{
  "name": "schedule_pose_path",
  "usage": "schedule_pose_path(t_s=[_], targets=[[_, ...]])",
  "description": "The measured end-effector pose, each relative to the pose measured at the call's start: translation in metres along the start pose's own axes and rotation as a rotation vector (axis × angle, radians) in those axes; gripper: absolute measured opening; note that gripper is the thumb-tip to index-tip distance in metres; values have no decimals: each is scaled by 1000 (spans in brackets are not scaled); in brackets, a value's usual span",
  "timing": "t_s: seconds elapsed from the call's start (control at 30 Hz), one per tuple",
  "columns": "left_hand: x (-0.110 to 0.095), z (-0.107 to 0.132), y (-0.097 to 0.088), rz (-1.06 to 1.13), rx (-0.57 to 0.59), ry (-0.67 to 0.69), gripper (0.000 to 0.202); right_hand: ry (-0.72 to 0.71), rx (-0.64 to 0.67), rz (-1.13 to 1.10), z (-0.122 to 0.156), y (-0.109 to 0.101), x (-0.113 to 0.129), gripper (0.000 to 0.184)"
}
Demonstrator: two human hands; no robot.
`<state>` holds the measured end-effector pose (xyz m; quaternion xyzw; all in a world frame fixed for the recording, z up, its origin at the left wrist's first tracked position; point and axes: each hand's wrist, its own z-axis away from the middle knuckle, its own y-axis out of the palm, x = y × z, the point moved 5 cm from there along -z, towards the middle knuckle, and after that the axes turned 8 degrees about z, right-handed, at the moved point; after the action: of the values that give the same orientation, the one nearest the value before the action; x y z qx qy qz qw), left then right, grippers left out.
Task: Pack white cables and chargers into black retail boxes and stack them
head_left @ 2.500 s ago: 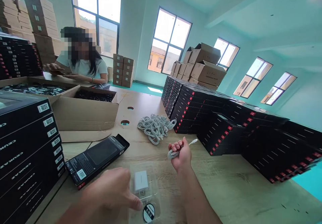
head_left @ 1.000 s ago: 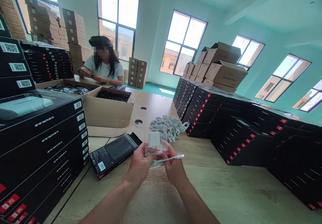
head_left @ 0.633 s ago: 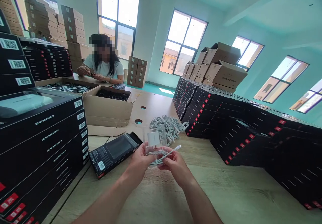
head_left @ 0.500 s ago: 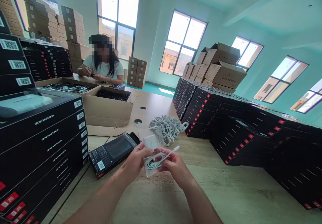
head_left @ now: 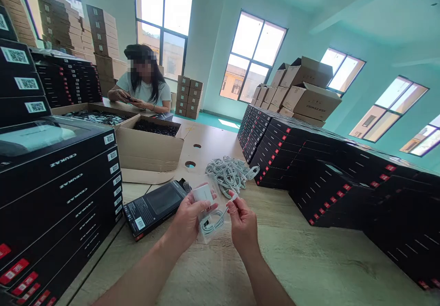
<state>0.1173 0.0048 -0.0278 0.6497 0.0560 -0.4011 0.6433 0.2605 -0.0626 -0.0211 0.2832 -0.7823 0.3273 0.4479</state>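
Note:
My left hand (head_left: 187, 216) grips a clear plastic bag (head_left: 208, 225) with a white charger (head_left: 202, 193) in its upper part. A coiled white cable (head_left: 212, 221) lies inside the bag's lower part. My right hand (head_left: 243, 221) pinches the cable's free end (head_left: 233, 197) just outside the bag's edge. Both hands are held above the wooden table (head_left: 309, 260), close together.
A black product box (head_left: 154, 205) lies flat left of my hands. A heap of white cables (head_left: 229, 173) sits behind. Stacks of black boxes stand at left (head_left: 51, 196) and right (head_left: 326, 168). Open cartons (head_left: 151, 147) and a seated person (head_left: 142, 86) are farther back.
I picked the bag with the charger up off the table, brought the coiled cable to it and slid the coil in. The bag has tilted and only the cable's end sticks out.

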Motion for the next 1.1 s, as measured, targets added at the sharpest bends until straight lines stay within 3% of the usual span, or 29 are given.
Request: schedule_pose_path(t_s=[0.13, 0.27, 0.43, 0.63, 0.93, 1.1], targets=[[10, 4, 7, -27, 125, -41, 44, -80, -44, 106, 3, 2, 7, 46], [14, 8, 14, -69, 210, -36, 40, -196, -36, 244, -1, 2, 10, 33], [19, 7, 14, -63, 220, -40, 39, -342, 33, 518, -5, 5, 15, 27], [23, 6, 10, -33, 227, -83, 33, -430, 129, 687, -4, 8, 24, 27], [14, 7, 1, -31, 210, -104, 41, -523, 168, 746, 1, 7, 36, 34], [9, 9, -2, 19, 245, -161, 42, -526, 216, 672, 1, 3, 29, 38]])
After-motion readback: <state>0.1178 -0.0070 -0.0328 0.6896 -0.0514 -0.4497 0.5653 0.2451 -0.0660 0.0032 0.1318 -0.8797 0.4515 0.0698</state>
